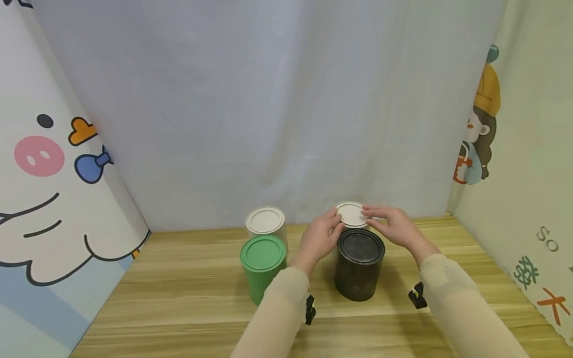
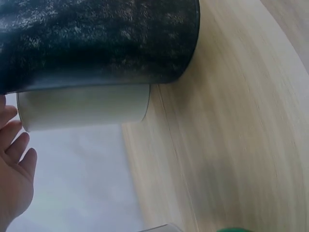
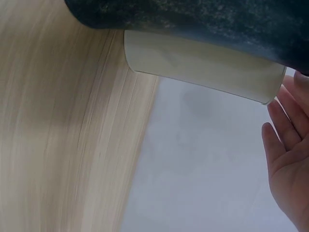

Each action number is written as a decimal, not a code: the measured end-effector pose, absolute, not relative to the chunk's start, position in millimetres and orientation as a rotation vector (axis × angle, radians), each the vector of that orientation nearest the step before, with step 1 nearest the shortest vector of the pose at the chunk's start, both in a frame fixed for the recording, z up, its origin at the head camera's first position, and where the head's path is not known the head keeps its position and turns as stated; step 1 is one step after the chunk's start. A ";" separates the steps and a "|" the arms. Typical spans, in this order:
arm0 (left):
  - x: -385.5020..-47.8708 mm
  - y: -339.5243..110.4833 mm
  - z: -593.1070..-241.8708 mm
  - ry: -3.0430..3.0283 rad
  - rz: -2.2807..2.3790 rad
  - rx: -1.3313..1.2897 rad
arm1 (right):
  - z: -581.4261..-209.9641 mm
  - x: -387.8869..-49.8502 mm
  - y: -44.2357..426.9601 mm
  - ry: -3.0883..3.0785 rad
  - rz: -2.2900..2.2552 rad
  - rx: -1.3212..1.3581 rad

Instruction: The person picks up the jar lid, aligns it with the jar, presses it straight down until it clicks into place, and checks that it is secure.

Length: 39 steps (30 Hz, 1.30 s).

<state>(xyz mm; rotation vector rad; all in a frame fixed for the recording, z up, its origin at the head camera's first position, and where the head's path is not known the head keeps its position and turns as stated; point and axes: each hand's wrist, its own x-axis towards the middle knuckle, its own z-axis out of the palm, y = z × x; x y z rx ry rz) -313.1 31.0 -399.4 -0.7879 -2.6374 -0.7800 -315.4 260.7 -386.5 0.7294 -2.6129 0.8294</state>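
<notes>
Behind the black can (image 1: 358, 266) stands a white can with a pale lid (image 1: 351, 215), mostly hidden in the head view. My left hand (image 1: 319, 237) is at the left edge of that lid and my right hand (image 1: 394, 226) at its right edge, fingertips at the rim. In the left wrist view the white can's side (image 2: 84, 107) shows below the black one, with my loosely bent fingers beside its top end. The right wrist view has fairly straight fingers (image 3: 285, 123) by the rim of the white can (image 3: 203, 65).
Left of my left hand, a green can (image 1: 264, 256) stands in front of another white can (image 1: 266, 221). All sit on a wood-grain table (image 1: 188, 278). A pale curtain (image 1: 224, 124) hangs at the back, with printed cloths (image 1: 528, 199) at the sides.
</notes>
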 end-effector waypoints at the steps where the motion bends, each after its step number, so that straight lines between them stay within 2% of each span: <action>1: -312.7 29.4 -399.6 -2.633 -0.775 -0.809 | -386.9 -315.0 261.4 -2.604 0.813 0.747; 9: -310.6 23.4 -394.5 -2.641 -0.536 -0.956 | -393.6 -312.2 268.1 -2.499 0.716 0.897; 19: -310.8 23.3 -394.8 -2.717 -0.352 -0.982 | -399.7 -309.8 270.8 -2.459 0.644 0.979; 39: -312.5 22.4 -397.2 -2.714 -0.413 -0.977 | -388.9 -312.7 265.0 -2.536 0.716 0.875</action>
